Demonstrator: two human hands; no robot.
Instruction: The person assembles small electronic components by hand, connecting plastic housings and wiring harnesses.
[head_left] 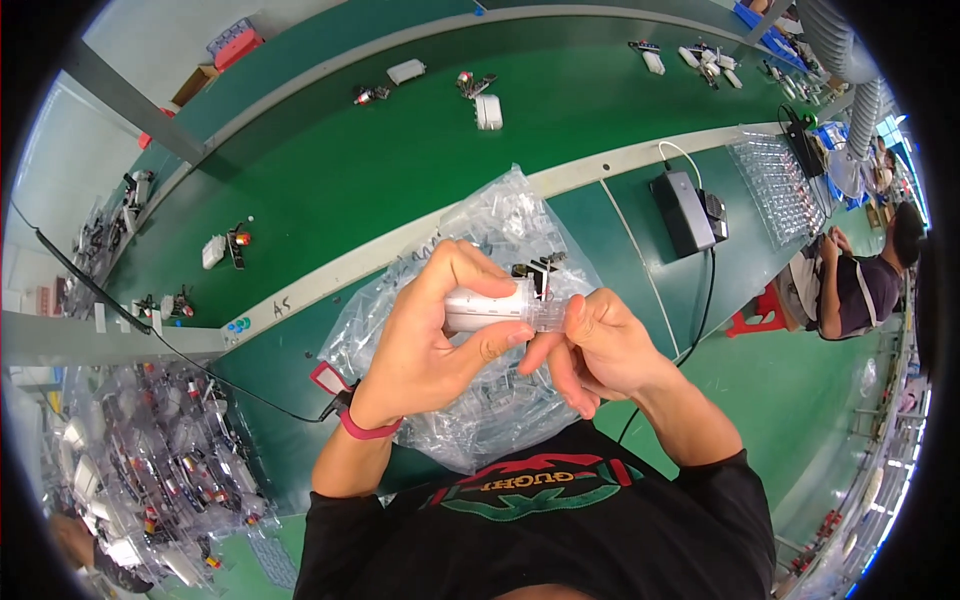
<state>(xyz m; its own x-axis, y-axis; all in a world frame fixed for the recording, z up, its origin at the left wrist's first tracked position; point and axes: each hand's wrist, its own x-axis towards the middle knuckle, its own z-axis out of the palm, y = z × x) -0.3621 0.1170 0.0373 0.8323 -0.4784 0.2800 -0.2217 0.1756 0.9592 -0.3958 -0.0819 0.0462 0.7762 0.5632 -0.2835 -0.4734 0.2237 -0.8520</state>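
Note:
My left hand (pixel 425 335) wraps round a white cylindrical housing (pixel 480 308), thumb below and index finger above. At the housing's right end sits a clear plastic end piece (pixel 550 314). My right hand (pixel 612 350) pinches that end piece between thumb and fingers. A small black and metal part (pixel 543 270) shows just above the joint; whether it is attached to the housing I cannot tell. Under both hands a clear plastic bag (pixel 470 415) with transparent pieces in it lies on the green bench. A red strap (pixel 368 430) with a cord circles my left wrist.
Beyond the pale rail, a green belt (pixel 330 160) carries several white and metal assemblies (pixel 488 112). Right of the bag stand a black box with cables (pixel 683 213) and a clear tray (pixel 780 187). Bagged parts (pixel 160 460) pile up at left. A seated person (pixel 860 280) is at right.

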